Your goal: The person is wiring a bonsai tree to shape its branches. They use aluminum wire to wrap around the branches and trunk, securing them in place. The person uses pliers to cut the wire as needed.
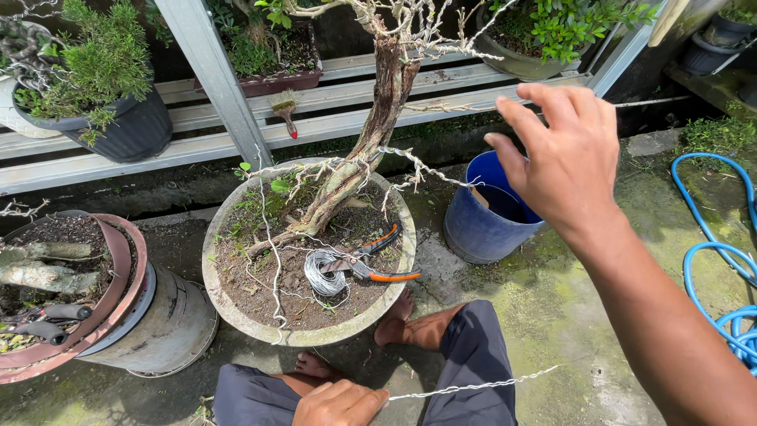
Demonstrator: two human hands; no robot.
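We find the person seated on the ground before a round concrete pot [229, 304] that holds a bare, wired bonsai trunk [378, 118], and we take that pot as our reference. Below the pot's near rim, the left hand [341, 404] is closed in a fist around one end of a thin silver wire [473, 386], which runs taut to the right from the fist and passes out of sight near the right forearm. To the right of the pot and above its rim, the right hand [566, 158] is raised with its fingers spread and loosely curled, holding nothing that we can see; we cannot tell whether the far end of the wire reaches it. Inside the pot, on the soil beside the trunk's base, lie a coil of wire [323, 272] and orange-handled cutters [377, 264]. Just right of the pot stands a blue bucket [485, 217]; farther right, a blue hose [721, 260] lies on the mossy ground. In our judgement the risks are these: the taut wire could slip from the fist and whip back if tension rises; the raised hand is near thin wired twigs that would snap under a careless brush; and the bare feet by the pot are exposed to cut wire ends.
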